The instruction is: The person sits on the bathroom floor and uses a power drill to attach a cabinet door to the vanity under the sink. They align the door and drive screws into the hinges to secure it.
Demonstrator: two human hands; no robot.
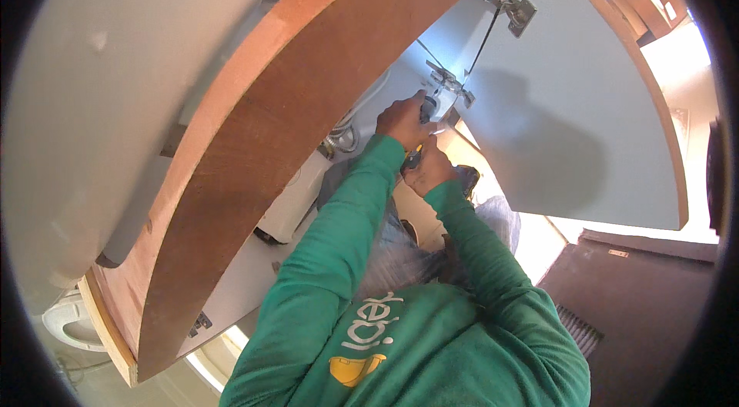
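Observation:
My left hand (pixel 402 120) is closed around a small dark, rounded object (pixel 429 108), just below a metal cabinet hinge (pixel 448 83). A bright patch of light falls on the panel about that hinge; whether the object is a lamp I cannot tell. My right hand (pixel 431 167), lower and a little to the right, is closed on a black-and-yellow tool handle (pixel 414 156); its working end is hidden. The hinge sits where the pale cabinet door (pixel 570 130) meets the cabinet. Farther up the same edge is a second hinge (pixel 517 13).
A wide brown wooden panel (pixel 254 153) arches along the left of my arms. Behind my left forearm lie a white box-shaped thing (pixel 296 195) and a coiled pale cable (pixel 342 136). Dark brown furniture (pixel 639 307) stands at lower right, a white plastic item (pixel 73 322) at far left.

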